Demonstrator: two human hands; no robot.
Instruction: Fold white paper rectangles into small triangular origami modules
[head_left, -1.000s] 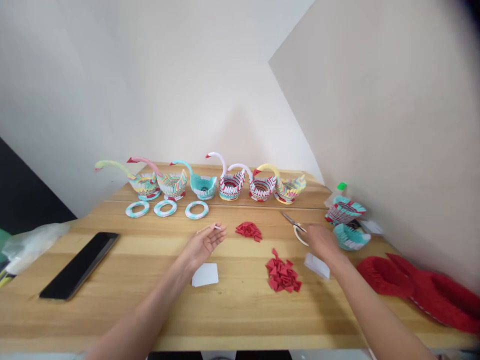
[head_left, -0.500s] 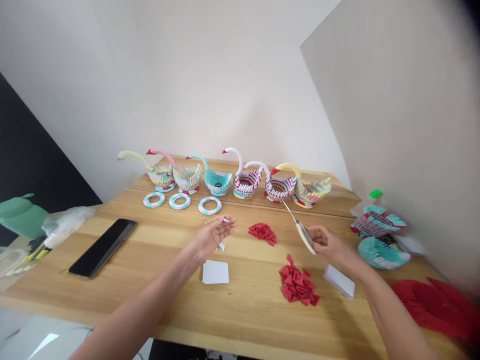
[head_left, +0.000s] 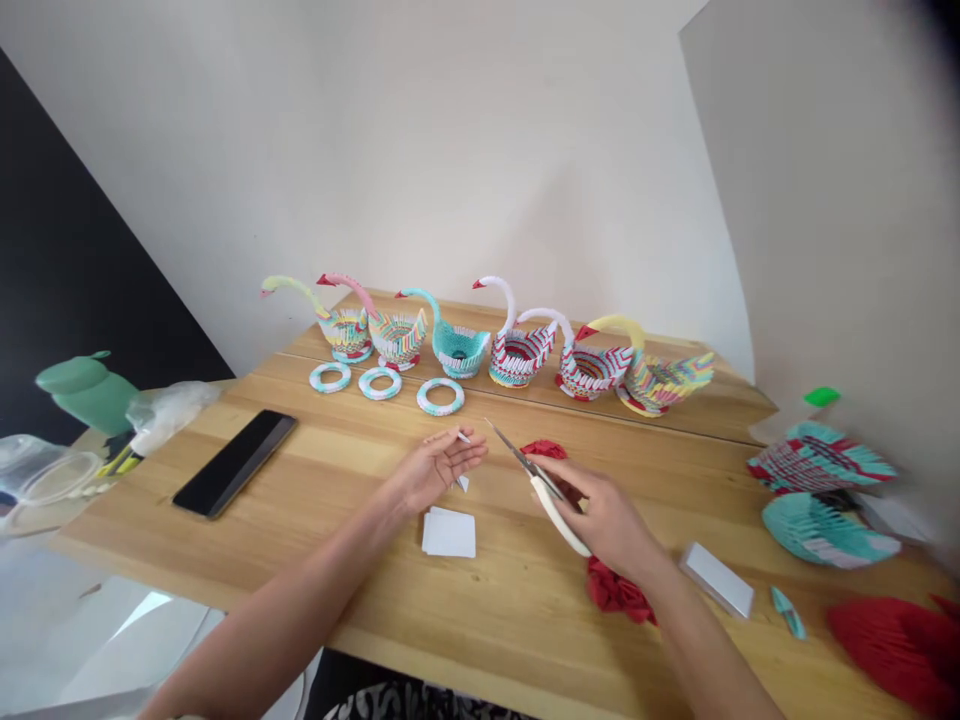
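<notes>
My left hand (head_left: 435, 468), palm up with curled fingers, pinches a small white paper piece (head_left: 464, 437) near its fingertips. Scissors (head_left: 553, 512) with white handles are in my right hand (head_left: 619, 520). Their blades look closed and point up and left, with the tip just right of my left fingers. Beneath my left hand lies a little white paper scrap (head_left: 462, 484), and nearer me a stack of white paper rectangles (head_left: 450, 533). Two piles of red folded paper pieces, a far one (head_left: 546, 449) and a near one (head_left: 616, 592), are partly hidden by my right hand and arm.
Several folded-paper swans (head_left: 459, 350) line the back, with three paper rings (head_left: 441, 396) before them. A black phone (head_left: 236, 462) lies at left. On the right are a white box (head_left: 716, 579), a turquoise paper basket shape (head_left: 825, 532) and a red paper piece (head_left: 892, 645).
My right hand has brought the scissors leftward, close to my left hand, and now covers part of the red piles. The camera view has shifted a little; my left hand keeps its pinch.
</notes>
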